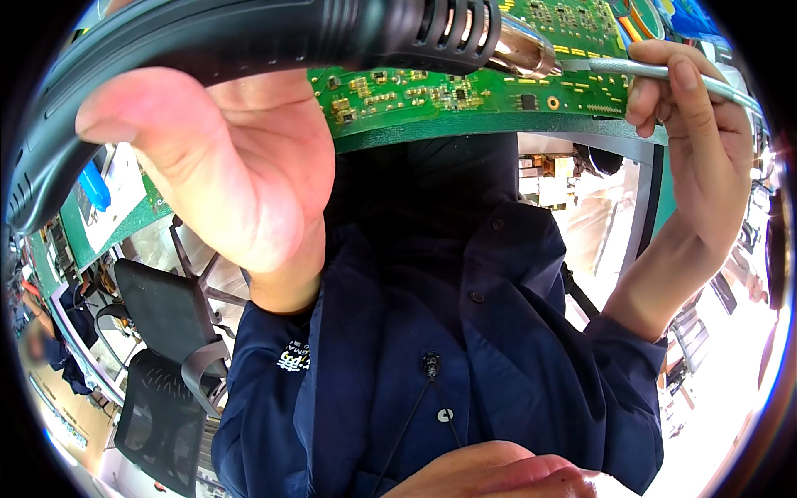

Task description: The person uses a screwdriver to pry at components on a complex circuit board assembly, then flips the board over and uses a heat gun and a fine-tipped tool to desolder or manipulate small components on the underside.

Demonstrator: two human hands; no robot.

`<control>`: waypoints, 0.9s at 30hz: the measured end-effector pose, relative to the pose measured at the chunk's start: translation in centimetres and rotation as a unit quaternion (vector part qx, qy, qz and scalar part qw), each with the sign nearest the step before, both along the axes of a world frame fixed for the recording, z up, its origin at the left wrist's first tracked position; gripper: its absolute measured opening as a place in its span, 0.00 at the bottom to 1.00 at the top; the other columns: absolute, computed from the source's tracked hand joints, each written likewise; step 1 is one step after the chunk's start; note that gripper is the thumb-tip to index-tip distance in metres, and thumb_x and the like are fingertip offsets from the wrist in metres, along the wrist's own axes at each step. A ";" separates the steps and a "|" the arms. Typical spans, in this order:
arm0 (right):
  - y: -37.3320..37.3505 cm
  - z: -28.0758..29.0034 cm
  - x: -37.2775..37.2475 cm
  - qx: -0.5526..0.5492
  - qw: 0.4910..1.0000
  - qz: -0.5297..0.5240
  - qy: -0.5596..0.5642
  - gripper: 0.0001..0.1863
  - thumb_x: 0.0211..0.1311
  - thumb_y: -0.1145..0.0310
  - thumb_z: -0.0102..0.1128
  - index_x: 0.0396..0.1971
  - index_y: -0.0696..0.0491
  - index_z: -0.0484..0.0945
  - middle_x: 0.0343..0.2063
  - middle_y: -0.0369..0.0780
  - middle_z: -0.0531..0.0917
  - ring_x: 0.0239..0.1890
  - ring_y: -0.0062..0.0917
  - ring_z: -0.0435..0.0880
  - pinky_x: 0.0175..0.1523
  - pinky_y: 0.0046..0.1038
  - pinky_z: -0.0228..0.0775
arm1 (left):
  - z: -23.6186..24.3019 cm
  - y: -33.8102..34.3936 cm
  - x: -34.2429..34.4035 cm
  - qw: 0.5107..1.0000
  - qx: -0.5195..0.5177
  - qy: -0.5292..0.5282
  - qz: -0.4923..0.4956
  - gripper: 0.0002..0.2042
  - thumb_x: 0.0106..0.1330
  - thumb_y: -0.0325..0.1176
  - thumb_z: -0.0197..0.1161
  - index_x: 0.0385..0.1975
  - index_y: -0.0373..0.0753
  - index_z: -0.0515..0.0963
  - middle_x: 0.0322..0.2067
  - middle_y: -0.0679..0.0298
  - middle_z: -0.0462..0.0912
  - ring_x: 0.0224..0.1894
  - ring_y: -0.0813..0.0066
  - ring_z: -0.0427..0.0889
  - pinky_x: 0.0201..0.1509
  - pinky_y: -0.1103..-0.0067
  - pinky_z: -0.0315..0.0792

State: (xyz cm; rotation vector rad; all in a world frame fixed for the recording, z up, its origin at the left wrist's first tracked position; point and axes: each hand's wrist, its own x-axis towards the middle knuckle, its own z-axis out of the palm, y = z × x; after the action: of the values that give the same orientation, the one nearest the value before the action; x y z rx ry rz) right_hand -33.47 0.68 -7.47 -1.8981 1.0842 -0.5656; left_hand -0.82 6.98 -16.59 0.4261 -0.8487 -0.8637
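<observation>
My left hand (241, 166) is wrapped around a black hot air gun (249, 37), its thumb along the handle and its fingers hidden behind it. The gun's metal nozzle (527, 54) points right, over a green circuit board (390, 104) with many small parts. At the right, my right hand (697, 124) pinches a pair of grey metal tweezers (639, 68). Their tips reach left to just beside the nozzle's mouth, above the board. Whether the tips touch a part, I cannot tell.
The board lies at the green-matted table's edge (490, 124). Coloured wires (643, 21) lie behind the right hand. On the left are a white sheet with a blue object (95, 187) and black office chairs (166, 307). Another person (54, 349) is at the far left.
</observation>
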 end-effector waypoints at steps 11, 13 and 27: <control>-0.1 0.9 0.8 -0.032 0.999 -0.024 0.002 0.20 0.80 0.66 0.41 0.52 0.65 0.78 0.27 0.37 0.79 0.28 0.16 0.75 0.35 0.17 0.64 | 0.1 -0.1 0.0 1.000 0.001 -0.005 -0.005 0.39 0.67 0.65 0.51 0.63 0.33 0.64 0.60 0.49 0.74 0.64 0.42 0.72 0.69 0.48 0.67; 1.5 0.9 1.3 -0.116 0.987 -0.108 0.010 0.18 0.78 0.68 0.44 0.50 0.66 0.79 0.27 0.39 0.80 0.28 0.18 0.76 0.35 0.19 0.65 | 0.1 -0.2 0.0 1.000 0.002 -0.002 -0.007 0.39 0.67 0.65 0.51 0.63 0.33 0.64 0.60 0.49 0.74 0.64 0.42 0.72 0.69 0.48 0.68; 9.1 -3.4 6.3 -0.435 0.892 0.001 0.126 0.12 0.63 0.80 0.56 0.46 0.66 0.79 0.31 0.49 0.82 0.29 0.35 0.81 0.35 0.32 0.76 | 0.4 -0.2 0.6 0.996 -0.008 -0.027 -0.088 0.40 0.69 0.67 0.47 0.62 0.32 0.64 0.59 0.45 0.75 0.62 0.39 0.74 0.61 0.50 0.76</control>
State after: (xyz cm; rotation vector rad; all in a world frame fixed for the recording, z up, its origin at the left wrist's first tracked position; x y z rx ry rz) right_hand -27.20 9.75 -10.85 -2.8094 1.0765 -0.9286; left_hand -0.21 6.78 -16.19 0.3649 -0.9541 -1.0110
